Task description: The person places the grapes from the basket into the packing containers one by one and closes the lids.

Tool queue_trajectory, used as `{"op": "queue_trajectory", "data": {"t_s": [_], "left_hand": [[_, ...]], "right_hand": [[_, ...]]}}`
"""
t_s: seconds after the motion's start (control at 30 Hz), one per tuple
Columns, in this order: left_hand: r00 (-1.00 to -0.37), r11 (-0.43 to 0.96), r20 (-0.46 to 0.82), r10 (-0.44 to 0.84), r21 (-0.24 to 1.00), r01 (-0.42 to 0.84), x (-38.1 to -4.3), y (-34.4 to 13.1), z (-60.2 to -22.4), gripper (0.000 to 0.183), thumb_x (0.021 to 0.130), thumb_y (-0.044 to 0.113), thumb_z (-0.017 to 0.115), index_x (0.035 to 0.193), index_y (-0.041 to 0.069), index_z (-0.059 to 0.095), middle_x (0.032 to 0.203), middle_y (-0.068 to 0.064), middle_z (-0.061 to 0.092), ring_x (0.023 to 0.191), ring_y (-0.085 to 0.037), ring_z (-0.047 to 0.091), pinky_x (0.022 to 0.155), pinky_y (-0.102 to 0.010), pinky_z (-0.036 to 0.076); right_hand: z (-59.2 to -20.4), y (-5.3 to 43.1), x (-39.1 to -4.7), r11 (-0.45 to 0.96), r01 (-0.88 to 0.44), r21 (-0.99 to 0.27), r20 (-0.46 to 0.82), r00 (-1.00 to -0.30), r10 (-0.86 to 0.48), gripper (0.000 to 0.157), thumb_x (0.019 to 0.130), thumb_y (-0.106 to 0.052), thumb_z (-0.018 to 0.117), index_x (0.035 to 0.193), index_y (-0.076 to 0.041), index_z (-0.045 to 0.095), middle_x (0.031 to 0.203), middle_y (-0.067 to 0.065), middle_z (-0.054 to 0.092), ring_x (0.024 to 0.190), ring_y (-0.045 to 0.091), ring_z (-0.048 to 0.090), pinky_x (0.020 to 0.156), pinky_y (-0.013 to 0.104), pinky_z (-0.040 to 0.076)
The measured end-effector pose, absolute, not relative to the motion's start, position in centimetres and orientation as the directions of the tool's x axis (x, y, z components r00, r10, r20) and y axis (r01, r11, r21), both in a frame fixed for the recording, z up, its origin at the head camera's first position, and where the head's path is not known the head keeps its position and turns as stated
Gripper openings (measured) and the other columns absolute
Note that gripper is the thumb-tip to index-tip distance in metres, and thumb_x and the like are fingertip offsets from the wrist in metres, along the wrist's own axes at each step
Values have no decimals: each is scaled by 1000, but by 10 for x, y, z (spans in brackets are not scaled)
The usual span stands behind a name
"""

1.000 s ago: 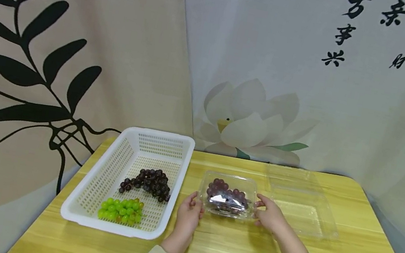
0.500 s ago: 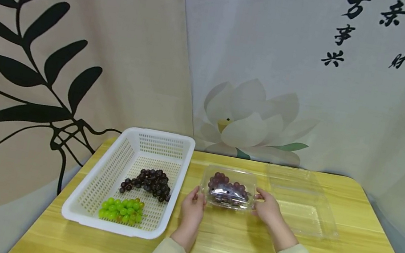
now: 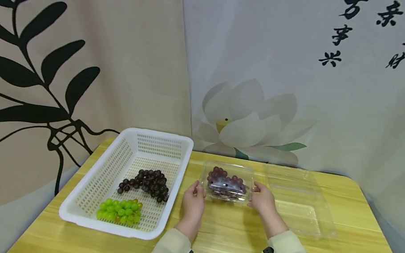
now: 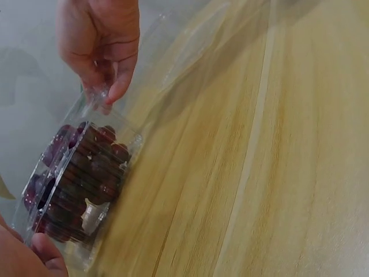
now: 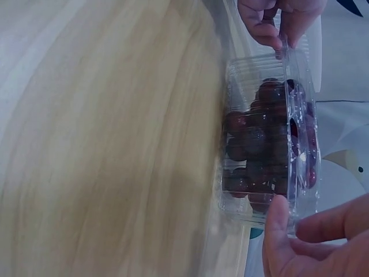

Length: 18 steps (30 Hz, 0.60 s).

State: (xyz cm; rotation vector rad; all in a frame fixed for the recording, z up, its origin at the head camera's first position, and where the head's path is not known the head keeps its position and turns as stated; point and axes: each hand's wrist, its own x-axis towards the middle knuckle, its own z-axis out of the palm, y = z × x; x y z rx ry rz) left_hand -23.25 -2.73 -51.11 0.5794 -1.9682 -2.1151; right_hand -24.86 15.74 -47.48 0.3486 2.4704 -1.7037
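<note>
A clear plastic clamshell box (image 3: 228, 198) with dark red grapes (image 3: 221, 177) in it is held between both hands, its lid lying over the fruit. My left hand (image 3: 193, 204) pinches the box's left end between thumb and fingers. At the opposite end, my right hand (image 3: 264, 202) pinches the edge, thumb and fingertips on the plastic. In the right wrist view, the right thumb (image 5: 278, 222) presses near the rim of the box. The left wrist view shows the grapes (image 4: 86, 173) through the side wall, close over the wooden table (image 4: 230, 173).
On the left stands a white slotted basket (image 3: 95, 180) with black grapes (image 3: 152, 183) and green grapes (image 3: 119, 210) in it. An open, clear plastic box (image 3: 302, 216) lies right of the hands. Behind the table hangs a printed curtain (image 3: 140, 43).
Both hands have moved the box of grapes away from the person, toward the table's back edge. The basket and the open box stay put.
</note>
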Motion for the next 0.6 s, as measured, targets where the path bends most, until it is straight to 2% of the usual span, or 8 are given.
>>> {"op": "queue_trajectory", "data": {"t_s": [0.1, 0.23, 0.33, 0.43, 0.6], "left_hand": [[-907, -117, -154, -391, 986, -117, -234, -28, -512, 40, 98, 7, 47, 135, -7, 45, 91, -11, 54, 74, -12, 52, 70, -29, 52], [-919, -149, -179, -351, 980, -134, -233, -28, -513, 43, 100, 11, 42, 140, -6, 39, 104, -18, 55, 77, -12, 52, 76, -33, 51], [-931, -134, -203, -302, 976, -169, -229, -27, -512, 46, 103, 15, 37, 144, -4, 30, 109, -20, 53, 77, -14, 53, 72, -31, 49], [-940, -93, -218, -262, 975, -200, -222, -25, -511, 51, 102, 16, 37, 147, -2, 20, 100, -18, 52, 70, -14, 54, 59, -26, 46], [-950, -67, -231, -208, 973, -222, -207, -19, -504, 63, 94, 6, 45, 146, -3, 11, 84, -11, 52, 59, -13, 53, 47, -23, 42]], "right_hand": [[-474, 156, -250, 340, 252, -906, -223, -967, 122, 60, 82, 16, 41, 141, 10, 33, 123, 29, 47, 70, 19, 55, 59, 26, 55], [-474, 156, -251, 355, 246, -902, -216, -969, 121, 64, 77, 18, 41, 140, 10, 33, 122, 30, 47, 70, 20, 56, 56, 24, 55], [-474, 156, -250, 370, 243, -897, -214, -970, 118, 63, 78, 17, 41, 141, 10, 33, 122, 30, 48, 68, 18, 55, 56, 24, 54], [-472, 158, -249, 387, 244, -889, -225, -970, 95, 63, 80, 16, 42, 141, 10, 31, 124, 31, 47, 68, 17, 56, 59, 29, 56], [-462, 164, -242, 493, 210, -844, -236, -972, 10, 62, 81, 12, 43, 142, 12, 28, 129, 33, 44, 81, 25, 62, 66, 32, 57]]}}
